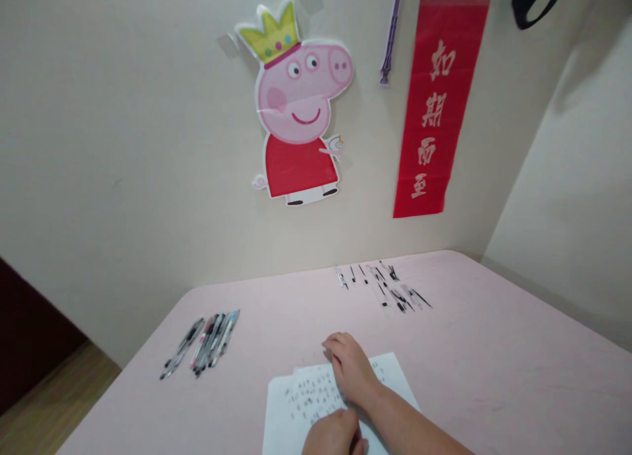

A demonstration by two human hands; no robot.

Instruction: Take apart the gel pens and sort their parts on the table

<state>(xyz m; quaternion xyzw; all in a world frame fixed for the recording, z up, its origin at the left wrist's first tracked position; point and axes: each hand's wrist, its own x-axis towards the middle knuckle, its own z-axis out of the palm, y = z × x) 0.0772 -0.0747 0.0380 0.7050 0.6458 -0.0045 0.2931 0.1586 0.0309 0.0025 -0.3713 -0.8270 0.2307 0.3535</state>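
Observation:
Sheets of white paper (pixel 282 428) with rows of dark handwriting lie at the near edge of the table, too blurred to read. My right hand (pixel 351 371) lies across the upper part of the paper, fingers stretched to the left past its top edge, with nothing visible in them. Below it, at the bottom of the view, my left hand (pixel 332 434) is curled closed over the paper with the thumb on its right side. Whatever its fingers hold, if anything, is hidden. The two hands are close together, the left just under the right wrist.
A pink-covered table (pixel 276 323) stands against the wall. Several pens (pixel 215 343) lie in a bundle on the left. Several taken-apart pen pieces (pixel 395 297) are spread at the back right. On the wall are a cartoon pig cutout (pixel 302 165) and a red banner (pixel 444 20).

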